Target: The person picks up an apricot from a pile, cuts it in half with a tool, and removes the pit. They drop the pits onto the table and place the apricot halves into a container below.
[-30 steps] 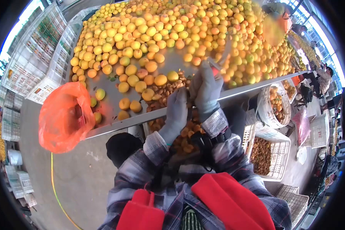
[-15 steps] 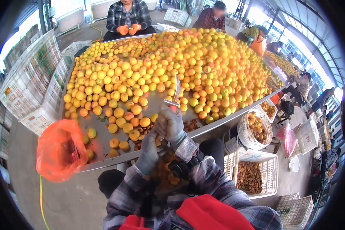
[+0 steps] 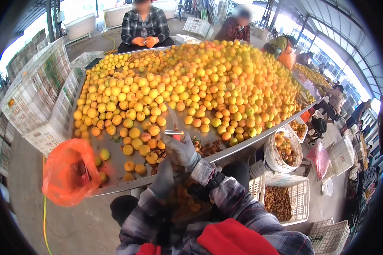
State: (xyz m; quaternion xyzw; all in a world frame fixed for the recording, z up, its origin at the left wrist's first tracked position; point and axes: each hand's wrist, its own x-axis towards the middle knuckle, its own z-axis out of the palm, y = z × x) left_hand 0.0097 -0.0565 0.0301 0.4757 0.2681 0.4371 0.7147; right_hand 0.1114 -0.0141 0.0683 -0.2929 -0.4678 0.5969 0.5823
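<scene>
Currently my right grip [image 3: 183, 149] clasps a knife [image 3: 173, 132], blade pointing far, toward fruit [image 3: 217, 76]. I cannot tell what my left grip [image 3: 162, 180] holds.

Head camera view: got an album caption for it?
A gloved right hand grips a knife near the left hand, at a table heaped with yellow fruit.

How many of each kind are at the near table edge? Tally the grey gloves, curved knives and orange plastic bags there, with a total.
Grey gloves: 2 (left hand, right hand)
Curved knife: 1 (in the right hand)
Orange plastic bag: 1
Total: 4
</scene>
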